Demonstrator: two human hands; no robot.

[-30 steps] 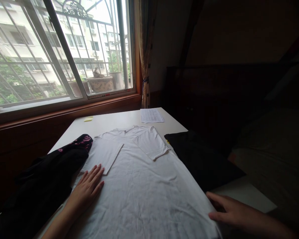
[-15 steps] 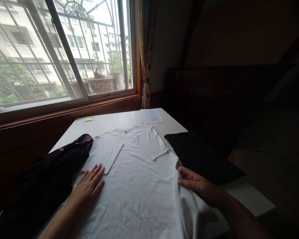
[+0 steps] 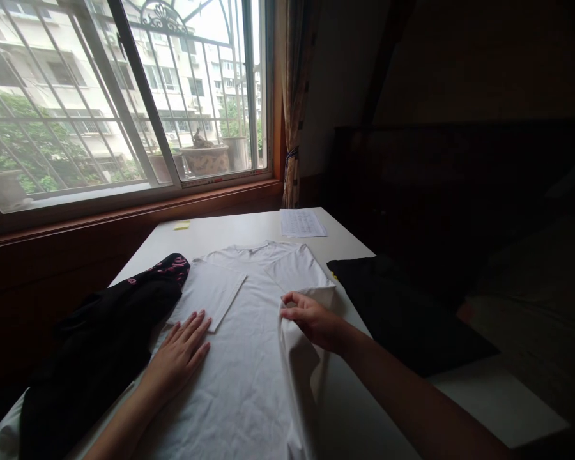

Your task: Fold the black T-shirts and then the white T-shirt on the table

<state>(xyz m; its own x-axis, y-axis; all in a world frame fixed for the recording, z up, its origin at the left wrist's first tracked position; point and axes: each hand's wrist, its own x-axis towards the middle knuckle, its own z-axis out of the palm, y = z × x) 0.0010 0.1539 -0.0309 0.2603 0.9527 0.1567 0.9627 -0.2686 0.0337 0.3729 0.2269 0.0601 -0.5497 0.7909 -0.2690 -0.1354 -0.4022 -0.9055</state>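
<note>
A white T-shirt lies spread on the white table, its collar toward the far end and both sleeves turned inward over the body. My left hand rests flat with fingers stretched on the shirt's left side, just below the left sleeve's hem. My right hand pinches the shirt's right side edge between thumb and fingers. That edge is lifted and drawn over toward the middle, with the cloth hanging in loose folds below the hand.
Black clothing with pink print lies along the table's left side. Dark folded cloth lies at the right edge. Printed paper sheets and a yellow sticky note are at the far end of the white table. A barred window stands beyond.
My right hand has moved left and slightly up, carrying the shirt's right edge inward over the body. My left hand stays flat on the shirt. The view has shifted a little.
</note>
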